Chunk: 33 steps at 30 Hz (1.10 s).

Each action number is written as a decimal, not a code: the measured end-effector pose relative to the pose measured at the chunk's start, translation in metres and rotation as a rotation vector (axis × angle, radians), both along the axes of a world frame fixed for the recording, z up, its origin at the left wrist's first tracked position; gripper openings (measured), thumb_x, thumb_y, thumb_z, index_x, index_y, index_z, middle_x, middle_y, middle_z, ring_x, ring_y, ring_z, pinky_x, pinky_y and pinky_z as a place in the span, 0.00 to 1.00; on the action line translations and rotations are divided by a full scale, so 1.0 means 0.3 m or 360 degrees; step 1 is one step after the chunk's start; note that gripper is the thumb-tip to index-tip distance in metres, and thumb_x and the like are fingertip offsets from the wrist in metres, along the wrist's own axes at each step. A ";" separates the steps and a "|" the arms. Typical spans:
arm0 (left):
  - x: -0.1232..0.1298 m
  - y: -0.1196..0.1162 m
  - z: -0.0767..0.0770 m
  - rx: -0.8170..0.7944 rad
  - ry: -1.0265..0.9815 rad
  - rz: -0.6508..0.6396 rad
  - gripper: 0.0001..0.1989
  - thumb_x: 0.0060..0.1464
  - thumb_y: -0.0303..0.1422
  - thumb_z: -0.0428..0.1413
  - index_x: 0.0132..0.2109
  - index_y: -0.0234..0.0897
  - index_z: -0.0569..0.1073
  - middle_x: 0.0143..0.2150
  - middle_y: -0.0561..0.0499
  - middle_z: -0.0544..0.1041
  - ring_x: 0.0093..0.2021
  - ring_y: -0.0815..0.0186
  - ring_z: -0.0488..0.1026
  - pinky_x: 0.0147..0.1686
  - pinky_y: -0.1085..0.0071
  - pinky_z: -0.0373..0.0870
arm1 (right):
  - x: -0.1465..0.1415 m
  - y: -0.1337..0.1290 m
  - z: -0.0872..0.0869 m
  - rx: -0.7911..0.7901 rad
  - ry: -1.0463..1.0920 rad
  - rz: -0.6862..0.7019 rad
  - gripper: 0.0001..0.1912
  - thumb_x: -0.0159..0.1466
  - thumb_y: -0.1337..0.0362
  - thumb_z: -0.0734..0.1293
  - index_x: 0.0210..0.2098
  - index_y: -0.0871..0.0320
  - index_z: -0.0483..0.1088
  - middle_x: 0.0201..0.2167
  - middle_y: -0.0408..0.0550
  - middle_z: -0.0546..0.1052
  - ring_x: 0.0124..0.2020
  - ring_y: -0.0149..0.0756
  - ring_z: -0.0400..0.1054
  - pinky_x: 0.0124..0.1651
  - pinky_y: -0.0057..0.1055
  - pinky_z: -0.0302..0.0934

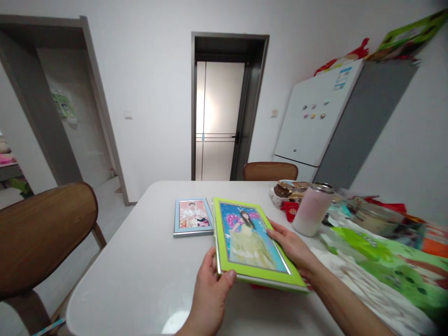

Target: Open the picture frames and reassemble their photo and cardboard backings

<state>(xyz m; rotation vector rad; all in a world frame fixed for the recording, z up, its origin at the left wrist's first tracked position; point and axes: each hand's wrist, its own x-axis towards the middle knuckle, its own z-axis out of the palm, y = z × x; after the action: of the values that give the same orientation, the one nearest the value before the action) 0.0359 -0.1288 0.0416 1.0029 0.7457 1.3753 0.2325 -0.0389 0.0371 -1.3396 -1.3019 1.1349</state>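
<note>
Between my two hands is a lime-green picture frame [224, 210] with a silver inner edge, tilted above the table. Its picture shows a figure in a yellow dress on a blue background. My left hand [212, 294] grips the lower left corner, thumb over the front edge. On the right side, my right hand [292, 247] holds the edge, with its fingers partly behind the frame. A smaller light-blue picture frame [178, 219] lies on the white table [140, 261] just beyond, its right side meeting the green one in view. Something red shows in part beneath the green frame.
A pink and white bottle [312, 210] stands right of my right hand. Bags, a clear container [376, 217], a green packet [367, 245] and white cloth [346, 275] crowd the table's right side. Wooden chairs [49, 228] stand left and at the far edge.
</note>
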 end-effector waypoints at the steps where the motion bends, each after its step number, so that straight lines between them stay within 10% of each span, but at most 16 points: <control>1: 0.034 0.019 -0.022 -0.0022 0.0028 -0.0054 0.24 0.40 0.30 0.55 0.47 0.32 0.61 0.48 0.41 0.70 0.47 0.57 0.67 0.46 0.64 0.63 | 0.061 0.034 -0.003 -0.0088 -0.0140 -0.0012 0.28 0.54 0.62 0.61 0.54 0.60 0.54 0.31 0.48 0.77 0.29 0.37 0.71 0.32 0.32 0.65; 7: 0.178 0.092 -0.147 0.0109 0.0677 0.0012 0.21 0.41 0.22 0.49 0.46 0.32 0.64 0.46 0.46 0.72 0.46 0.63 0.68 0.47 0.70 0.62 | 0.264 0.154 -0.097 -0.0118 -0.0565 -0.0150 0.26 0.54 0.64 0.60 0.52 0.64 0.58 0.36 0.50 0.76 0.34 0.37 0.71 0.36 0.30 0.64; 14: 0.121 0.142 -0.161 0.0345 0.1690 0.0074 0.25 0.47 0.30 0.50 0.54 0.33 0.58 0.52 0.48 0.67 0.50 0.66 0.64 0.48 0.74 0.60 | 0.275 0.165 -0.129 0.0023 -0.0848 -0.0256 0.25 0.52 0.64 0.60 0.49 0.67 0.62 0.44 0.57 0.71 0.42 0.44 0.67 0.45 0.36 0.60; 18: -0.010 0.280 -0.169 0.0341 0.2044 0.0266 0.28 0.47 0.31 0.51 0.55 0.26 0.55 0.59 0.38 0.53 0.59 0.57 0.48 0.56 0.61 0.44 | 0.149 0.105 -0.046 0.0266 -0.1020 -0.0315 0.24 0.53 0.62 0.59 0.47 0.66 0.64 0.46 0.62 0.68 0.48 0.51 0.61 0.50 0.46 0.51; 23: -0.163 0.382 -0.160 0.0371 0.2349 0.0336 0.28 0.42 0.31 0.55 0.52 0.26 0.60 0.55 0.35 0.59 0.56 0.49 0.51 0.54 0.52 0.41 | -0.170 -0.062 -0.035 0.0794 -0.1025 0.0234 0.19 0.55 0.60 0.58 0.45 0.56 0.66 0.46 0.50 0.70 0.48 0.40 0.62 0.51 0.40 0.55; 33: -0.246 -0.018 -0.199 0.0715 0.2432 0.0070 0.34 0.27 0.45 0.62 0.45 0.38 0.64 0.46 0.47 0.65 0.46 0.55 0.61 0.49 0.57 0.53 | -0.333 -0.076 -0.266 0.0689 -0.1109 0.0185 0.25 0.55 0.64 0.55 0.50 0.67 0.59 0.52 0.61 0.63 0.54 0.42 0.56 0.55 0.41 0.50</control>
<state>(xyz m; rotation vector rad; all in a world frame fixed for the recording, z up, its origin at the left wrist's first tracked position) -0.0378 -0.1341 -0.0180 2.4346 1.5497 0.5757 0.1327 -0.0618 -0.0426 -1.3798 -2.0071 0.3988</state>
